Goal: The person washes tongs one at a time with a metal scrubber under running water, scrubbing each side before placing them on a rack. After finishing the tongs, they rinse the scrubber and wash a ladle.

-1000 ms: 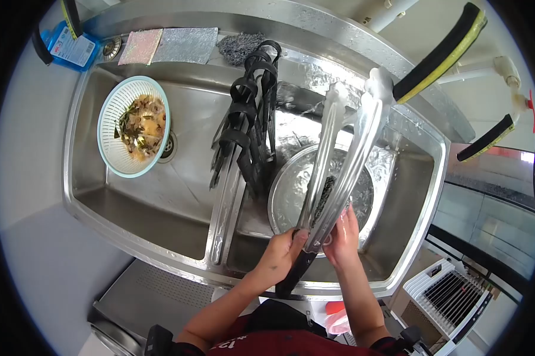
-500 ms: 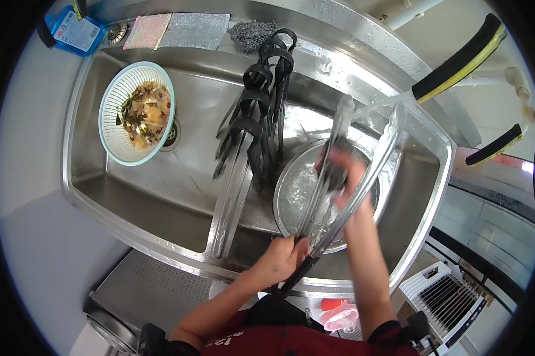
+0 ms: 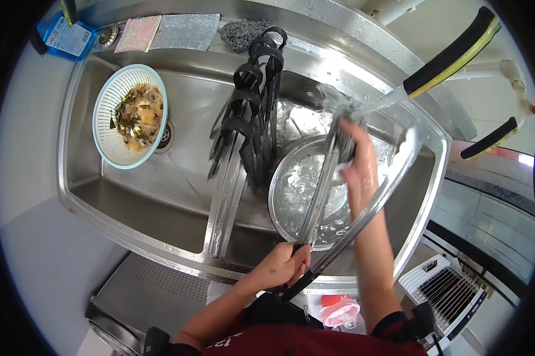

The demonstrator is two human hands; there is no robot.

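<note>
My left hand (image 3: 282, 266) is closed round the black handle end of long metal tongs (image 3: 322, 196), whose two arms spread apart over the right basin. My right hand (image 3: 358, 155) wraps a dark wire scrubber (image 3: 344, 141) against the upper part of one tong arm. Water from a black and yellow faucet (image 3: 451, 56) runs over that arm's tip. Beneath the tongs, a round metal bowl (image 3: 288, 184) holds rippling water. The other arm of the tongs passes above my right forearm, its scalloped tip at the right.
Black-ringed tongs (image 3: 247, 101) lie across the sink divider (image 3: 223, 219). In the left basin stands a pale strainer basket (image 3: 104, 121) with food scraps. Two cloths (image 3: 184, 31), a grey steel scrubber (image 3: 244, 34) and a blue bottle (image 3: 72, 37) rest along the back edge.
My right hand and the scrubber have moved up along the tong arm toward its tip. The other tong arm has swung outward to the right, widening the gap.
</note>
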